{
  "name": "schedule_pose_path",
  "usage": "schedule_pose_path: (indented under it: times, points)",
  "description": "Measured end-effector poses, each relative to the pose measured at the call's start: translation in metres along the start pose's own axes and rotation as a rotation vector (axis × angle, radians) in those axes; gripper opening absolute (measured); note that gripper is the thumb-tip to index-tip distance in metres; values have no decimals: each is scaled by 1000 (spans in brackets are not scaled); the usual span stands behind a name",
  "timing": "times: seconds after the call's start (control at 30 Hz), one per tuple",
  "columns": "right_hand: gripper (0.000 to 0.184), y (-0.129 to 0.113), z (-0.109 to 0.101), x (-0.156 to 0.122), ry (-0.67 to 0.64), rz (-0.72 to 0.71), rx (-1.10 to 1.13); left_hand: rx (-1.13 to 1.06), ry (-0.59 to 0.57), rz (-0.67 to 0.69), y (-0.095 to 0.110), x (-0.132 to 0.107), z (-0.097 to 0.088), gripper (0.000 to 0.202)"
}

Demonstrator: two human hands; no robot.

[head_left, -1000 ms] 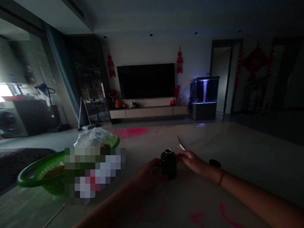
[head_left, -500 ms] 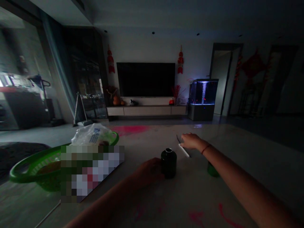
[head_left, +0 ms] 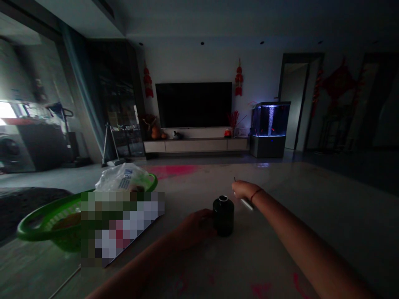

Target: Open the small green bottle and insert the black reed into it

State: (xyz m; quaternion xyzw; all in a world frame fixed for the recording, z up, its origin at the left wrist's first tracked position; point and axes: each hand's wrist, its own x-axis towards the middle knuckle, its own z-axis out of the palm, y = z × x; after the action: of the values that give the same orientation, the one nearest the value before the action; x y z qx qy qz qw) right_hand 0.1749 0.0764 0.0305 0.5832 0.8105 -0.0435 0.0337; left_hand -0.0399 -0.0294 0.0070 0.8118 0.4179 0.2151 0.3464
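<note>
A small dark bottle with an open neck stands on the table in dim light. My left hand is curled against the bottle's left side and holds it. Just beyond the bottle, my right hand is closed on a thin white brush or pen, whose dark tip pokes up past the fingers. A red string circles my right wrist.
A green plastic basket with a plastic bag stands at the left, beside a blurred-out flat item. Red stains mark the tabletop. Beyond the table are a TV, a low cabinet and a lit fish tank.
My right hand left the bottle, reached out to the white brush and has closed on it. The small dark lid at the right is out of sight behind my arm. My left hand stayed on the bottle.
</note>
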Motion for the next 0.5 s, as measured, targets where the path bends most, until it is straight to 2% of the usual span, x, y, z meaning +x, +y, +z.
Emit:
schedule_pose_path:
  times: [0.2, 0.5]
  points:
    - [26, 2, -3, -1, 1, -64, 31, -12, 6, -27, 1, -1, 1, 45]
    - [19, 11, -55, -35, 298, -115, 169, 7, 14, 8, -10, 4, 1, 50]
